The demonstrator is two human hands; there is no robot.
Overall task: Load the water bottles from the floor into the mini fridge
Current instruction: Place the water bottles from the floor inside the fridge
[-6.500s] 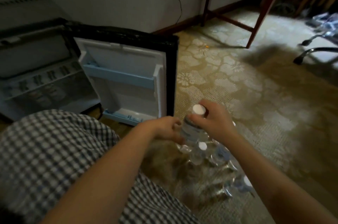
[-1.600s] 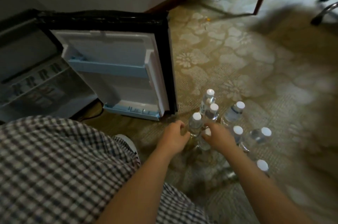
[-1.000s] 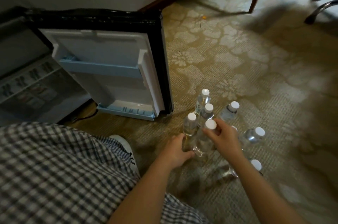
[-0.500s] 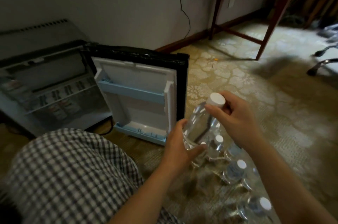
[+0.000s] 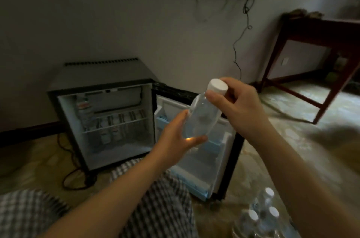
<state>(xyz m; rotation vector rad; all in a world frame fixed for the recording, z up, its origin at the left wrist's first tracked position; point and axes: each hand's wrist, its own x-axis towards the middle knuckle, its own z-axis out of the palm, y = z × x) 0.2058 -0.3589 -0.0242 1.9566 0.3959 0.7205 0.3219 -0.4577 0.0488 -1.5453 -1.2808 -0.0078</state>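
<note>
A clear water bottle [image 5: 202,115] with a white cap is held up, tilted, in front of the open mini fridge [image 5: 109,117]. My right hand [image 5: 233,105] pinches its neck just under the cap. My left hand [image 5: 177,136] cups the bottle's lower body, thumb under the base. The fridge stands on the floor with its door [image 5: 210,160] swung open to the right. Several bottles stand inside on the wire shelf and below it. More white-capped bottles [image 5: 261,216] stand on the carpet at the lower right.
A black power cord [image 5: 72,162] loops on the floor left of the fridge. A dark red wooden table [image 5: 321,58] stands at the right against the wall. Cables hang down the wall above. My checked trouser leg [image 5: 165,202] fills the lower middle.
Both hands have lifted the bottle higher and towards the fridge. The view has tilted up, so the fridge's interior shows and most floor bottles have dropped out of sight.
</note>
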